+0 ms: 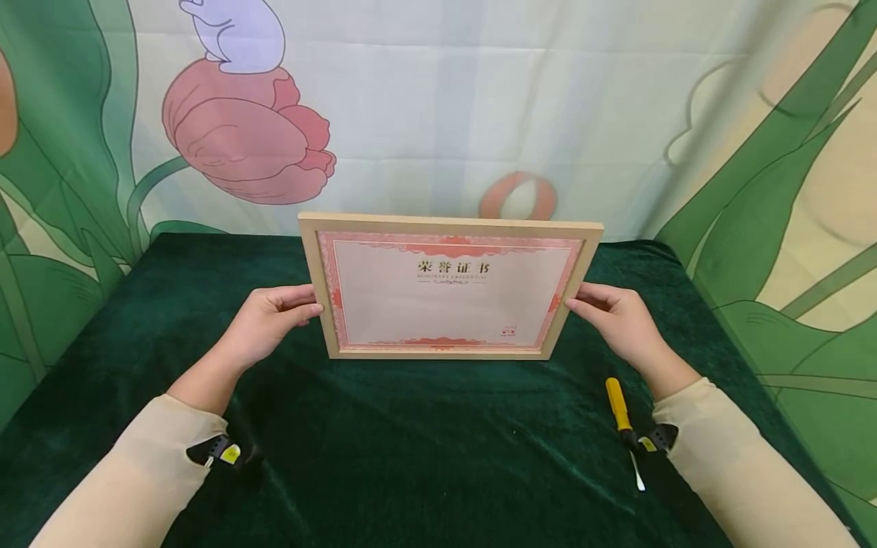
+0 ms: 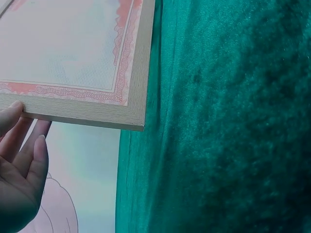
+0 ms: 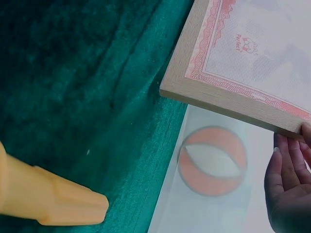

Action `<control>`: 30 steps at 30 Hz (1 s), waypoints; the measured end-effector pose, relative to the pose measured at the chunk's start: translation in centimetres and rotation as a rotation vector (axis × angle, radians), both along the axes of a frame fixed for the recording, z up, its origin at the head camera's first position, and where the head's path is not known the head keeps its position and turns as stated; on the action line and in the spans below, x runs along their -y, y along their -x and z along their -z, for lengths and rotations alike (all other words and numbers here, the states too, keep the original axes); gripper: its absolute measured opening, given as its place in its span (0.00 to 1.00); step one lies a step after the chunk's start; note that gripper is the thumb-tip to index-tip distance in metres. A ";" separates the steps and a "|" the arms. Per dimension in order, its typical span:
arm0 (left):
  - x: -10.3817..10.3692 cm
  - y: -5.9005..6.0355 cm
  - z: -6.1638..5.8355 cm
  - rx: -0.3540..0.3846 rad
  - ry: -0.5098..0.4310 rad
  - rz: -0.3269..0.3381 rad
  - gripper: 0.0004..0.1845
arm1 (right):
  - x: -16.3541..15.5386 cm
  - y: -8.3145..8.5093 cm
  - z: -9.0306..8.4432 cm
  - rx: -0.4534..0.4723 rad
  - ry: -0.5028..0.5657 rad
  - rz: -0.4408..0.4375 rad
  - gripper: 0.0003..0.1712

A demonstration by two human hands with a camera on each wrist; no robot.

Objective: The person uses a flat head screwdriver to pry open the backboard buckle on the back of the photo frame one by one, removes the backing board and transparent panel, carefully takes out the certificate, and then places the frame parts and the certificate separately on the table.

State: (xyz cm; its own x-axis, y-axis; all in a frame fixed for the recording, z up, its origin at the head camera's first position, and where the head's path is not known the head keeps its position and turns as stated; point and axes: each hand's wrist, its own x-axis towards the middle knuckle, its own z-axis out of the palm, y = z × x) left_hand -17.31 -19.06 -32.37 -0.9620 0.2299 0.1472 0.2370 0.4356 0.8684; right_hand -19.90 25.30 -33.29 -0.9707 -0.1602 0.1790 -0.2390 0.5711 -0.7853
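Nearest my head camera I see the two beige sleeves [image 1: 130, 472], each with a small wrist-worn unit at the cuff. Taking the framed certificate [image 1: 448, 293] as the landmark: it stands upright near the middle of the desk [image 1: 411, 457], which is covered in dark green velvet, with its lower edge on the cloth and its printed face toward me. The frame is light wood; the sheet inside has a red ornamental border and a heading in gold characters. My left hand [image 1: 270, 323] is at the frame's left edge, thumb on the front of the wood and fingers [image 2: 29, 160] extended behind it, lightly gripping the edge. My right hand [image 1: 620, 320] mirrors this at the frame's right edge, thumb in front and fingers [image 3: 286, 160] straight along the back, also holding the edge. A screwdriver [image 1: 622, 422] with a yellow handle lies on the cloth to the right of the frame and nearer to me, just beside the right forearm, well apart from the frame itself. Behind the frame hangs a printed backdrop [image 1: 479, 114] showing a pink tulip, green leaves and a small red-and-white ball.
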 end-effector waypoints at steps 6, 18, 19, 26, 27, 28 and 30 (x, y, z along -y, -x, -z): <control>-0.1 0.1 0.0 -0.042 0.009 -0.003 0.18 | -0.1 0.1 0.0 -0.014 -0.002 0.008 0.23; 0.7 1.1 1.8 -0.090 0.045 -0.012 0.19 | -0.2 -0.1 0.2 -0.074 -0.062 0.010 0.22; 0.7 1.1 1.9 -0.094 0.044 -0.009 0.19 | -0.2 -0.2 0.2 -0.082 -0.070 0.012 0.22; 0.3 0.5 0.9 -0.115 0.041 -0.013 0.18 | -0.2 -0.3 0.6 -0.205 -0.154 0.000 0.19; 0.4 0.7 1.1 -0.118 0.043 -0.013 0.18 | -0.1 -0.3 0.6 -0.219 -0.161 0.000 0.19; 0.5 0.9 1.3 -0.123 0.046 -0.013 0.18 | -0.1 -0.2 0.6 -0.230 -0.160 -0.004 0.19; 0.7 1.2 1.8 -0.133 0.056 -0.011 0.18 | -0.1 -0.2 0.7 -0.246 -0.156 -0.012 0.18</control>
